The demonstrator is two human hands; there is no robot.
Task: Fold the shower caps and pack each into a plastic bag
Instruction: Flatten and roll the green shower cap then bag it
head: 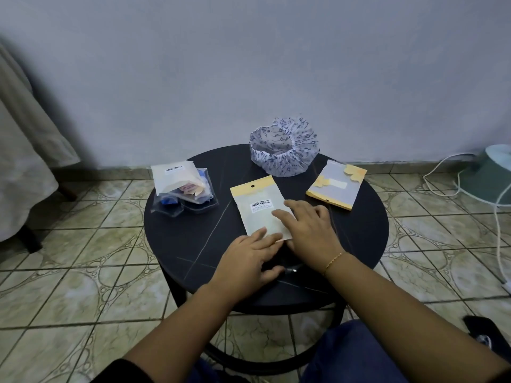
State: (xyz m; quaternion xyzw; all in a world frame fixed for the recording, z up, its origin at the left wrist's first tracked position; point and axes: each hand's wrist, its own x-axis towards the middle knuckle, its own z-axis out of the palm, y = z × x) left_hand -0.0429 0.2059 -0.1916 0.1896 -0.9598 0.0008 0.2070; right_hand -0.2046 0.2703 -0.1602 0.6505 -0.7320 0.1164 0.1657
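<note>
Nearest you, both hands lie on the round black table (177, 244). Your left hand (247, 261) rests flat with fingers spread, its fingertips touching the near edge of the middle plastic bag (258, 210). Your right hand (311, 228) lies open across that bag's near right corner, pressing rather than gripping — neither hand holds anything closed. The bag lies flat with its barcode label up, and looks filled, so I judge this one packed and being smoothed or sealed.

Further left sits a pile of packed bags (184, 190), several overlapping. To the right, apart from the middle bag, another flat bag with yellow flowers (336, 185) lies by itself; whether it holds a cap I cannot tell.

At the far edge stands one blue-patterned shower cap (284, 146), still puffed open — unfolded and unpacked, so at least that one remains.
</note>
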